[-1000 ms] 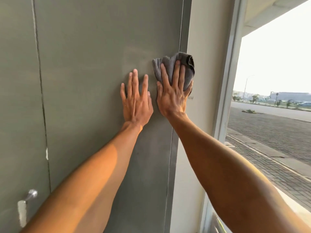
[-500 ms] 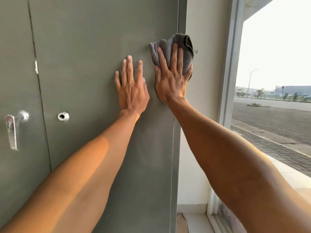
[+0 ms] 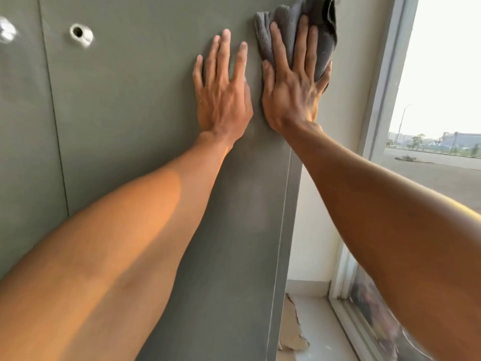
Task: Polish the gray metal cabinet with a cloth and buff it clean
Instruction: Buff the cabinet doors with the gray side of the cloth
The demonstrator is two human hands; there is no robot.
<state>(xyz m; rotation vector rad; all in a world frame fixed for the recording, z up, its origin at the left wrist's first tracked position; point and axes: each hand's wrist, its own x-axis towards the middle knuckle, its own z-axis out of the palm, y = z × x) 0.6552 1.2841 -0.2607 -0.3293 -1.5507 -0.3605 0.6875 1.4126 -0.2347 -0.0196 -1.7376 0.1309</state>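
Gray metal cabinet [image 3: 130,126] fills the left and middle of the view, with its flat door front upright and facing me. A gray cloth [image 3: 322,29], bunched into folds, lies against the door at the top of the view, close to the cabinet's right edge. My right hand [image 3: 291,92] lies flat over the lower part of the cloth and presses it to the metal. Its fingers [image 3: 302,40] are straight and slightly spread, not curled round anything, and cloth shows above and beside them. My left hand [image 3: 223,100] rests palm-down on bare metal just left of the right hand, fingers straight and a little apart, holding nothing. I cannot tell whether the two hands touch. Both bare forearms reach up from the bottom of the view.

High on the door, well left of my hands, is a round hole [image 3: 78,31] with a bright rim. A vertical seam [image 3: 56,126] runs down the front just left of it. Right of the cabinet stands a pale wall [image 3: 346,100], then a window [image 3: 442,74] showing a road and distant buildings in daylight. A torn cardboard scrap [image 3: 289,334] lies on the floor at the cabinet's foot.
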